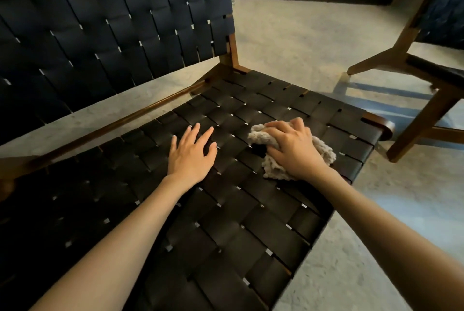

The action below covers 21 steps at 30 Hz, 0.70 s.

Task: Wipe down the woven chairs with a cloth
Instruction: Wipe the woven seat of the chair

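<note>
A wide chair with a black woven seat (226, 222) and a black woven backrest (113, 22) in a brown wooden frame fills the view. My right hand (293, 150) grips a bunched beige cloth (324, 150) and presses it on the seat near the right edge. The cloth sticks out on both sides of the hand. My left hand (192, 155) lies flat on the seat to the left of the cloth, fingers spread and straight, holding nothing.
A second chair (424, 77) with brown wooden legs and a dark seat stands at the right, a short gap from the first. Grey concrete floor (288, 34) lies between and behind them. A wall with dark panels runs along the back.
</note>
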Available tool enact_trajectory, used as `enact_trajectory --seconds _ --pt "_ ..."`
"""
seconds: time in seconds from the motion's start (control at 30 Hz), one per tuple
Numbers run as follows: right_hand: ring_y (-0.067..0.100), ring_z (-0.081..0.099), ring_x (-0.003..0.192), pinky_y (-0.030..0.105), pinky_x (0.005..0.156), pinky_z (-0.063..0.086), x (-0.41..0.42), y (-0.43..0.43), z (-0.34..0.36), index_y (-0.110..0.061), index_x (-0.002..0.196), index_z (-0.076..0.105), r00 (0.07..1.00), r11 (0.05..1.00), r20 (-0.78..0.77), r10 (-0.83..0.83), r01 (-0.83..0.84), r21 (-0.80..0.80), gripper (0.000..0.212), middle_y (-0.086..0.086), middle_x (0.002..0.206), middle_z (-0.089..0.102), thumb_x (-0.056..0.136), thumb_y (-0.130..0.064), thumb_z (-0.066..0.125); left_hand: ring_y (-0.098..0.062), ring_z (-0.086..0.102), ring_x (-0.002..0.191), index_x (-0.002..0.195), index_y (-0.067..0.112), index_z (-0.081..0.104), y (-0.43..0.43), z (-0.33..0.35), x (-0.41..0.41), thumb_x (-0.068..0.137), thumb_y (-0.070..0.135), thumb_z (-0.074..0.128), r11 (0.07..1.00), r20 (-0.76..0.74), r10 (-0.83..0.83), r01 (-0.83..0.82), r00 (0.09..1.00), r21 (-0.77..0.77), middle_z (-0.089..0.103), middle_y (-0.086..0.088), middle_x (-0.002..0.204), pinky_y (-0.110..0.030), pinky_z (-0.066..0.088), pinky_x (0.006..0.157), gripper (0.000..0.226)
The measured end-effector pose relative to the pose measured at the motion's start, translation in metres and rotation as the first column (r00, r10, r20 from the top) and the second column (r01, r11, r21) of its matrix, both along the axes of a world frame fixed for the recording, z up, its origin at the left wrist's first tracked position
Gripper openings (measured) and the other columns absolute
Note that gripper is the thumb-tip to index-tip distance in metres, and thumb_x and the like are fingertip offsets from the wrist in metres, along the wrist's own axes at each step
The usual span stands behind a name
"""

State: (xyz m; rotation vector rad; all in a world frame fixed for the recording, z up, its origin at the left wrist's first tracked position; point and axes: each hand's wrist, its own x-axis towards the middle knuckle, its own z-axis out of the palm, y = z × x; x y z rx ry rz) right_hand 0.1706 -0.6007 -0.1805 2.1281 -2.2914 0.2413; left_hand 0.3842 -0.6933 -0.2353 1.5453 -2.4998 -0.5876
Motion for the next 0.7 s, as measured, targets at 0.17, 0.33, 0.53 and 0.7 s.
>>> enact_trajectory --seconds 0.17,0.33,0.53,0.7 --pt "0.028 0.033 0.118 0.038 0.093 0.028 0.026 -0.082 -0.030 -0.027 0.133 0.052 0.995 0.995 -0.004 0.103 -0.103 0.007 0.040 -0.005 0.141 0.046 0.094 -0.034 0.051 -0.016 0.030 0.140 0.144 0.025 0.039 -0.017 -0.004 0.001 0.100 0.031 0.035 0.987 -0.060 0.072 -0.080 0.996 -0.142 0.035 -0.001 0.152 -0.043 0.018 0.118 0.044" --pt "0.027 0.031 0.123 0.038 0.095 0.029 0.049 -0.165 -0.053 -0.029 0.136 0.048 0.986 0.986 0.027 0.165 -0.165 0.009 0.041 -0.005 0.143 0.042 0.096 -0.035 0.048 -0.021 -0.010 0.147 0.152 0.022 0.015 -0.028 -0.017 -0.005 0.100 0.039 0.026 0.979 0.026 0.173 -0.169 0.985 -0.115 0.002 -0.004 0.161 -0.052 -0.003 0.117 0.056" --pt "0.025 0.034 0.119 0.035 0.091 0.029 0.058 -0.220 -0.064 -0.028 0.135 0.051 0.974 0.974 0.019 0.225 -0.224 -0.023 0.043 -0.004 0.140 0.047 0.094 -0.039 0.051 -0.023 -0.007 0.147 0.152 0.021 0.009 -0.044 -0.024 -0.012 0.100 0.041 0.022 0.979 0.053 0.174 -0.167 0.983 -0.118 -0.003 -0.009 0.160 -0.050 -0.008 0.116 0.057" --pt "0.024 0.037 0.117 0.036 0.090 0.033 0.038 -0.238 -0.061 -0.027 0.128 0.058 0.989 0.988 -0.044 0.138 -0.141 -0.070 0.038 -0.003 0.134 0.053 0.094 -0.042 0.051 -0.028 -0.009 0.147 0.152 0.028 0.005 -0.061 -0.024 -0.020 0.100 0.043 0.022 0.985 0.061 0.162 -0.158 0.985 -0.076 -0.004 -0.006 0.160 -0.055 -0.008 0.114 0.057"
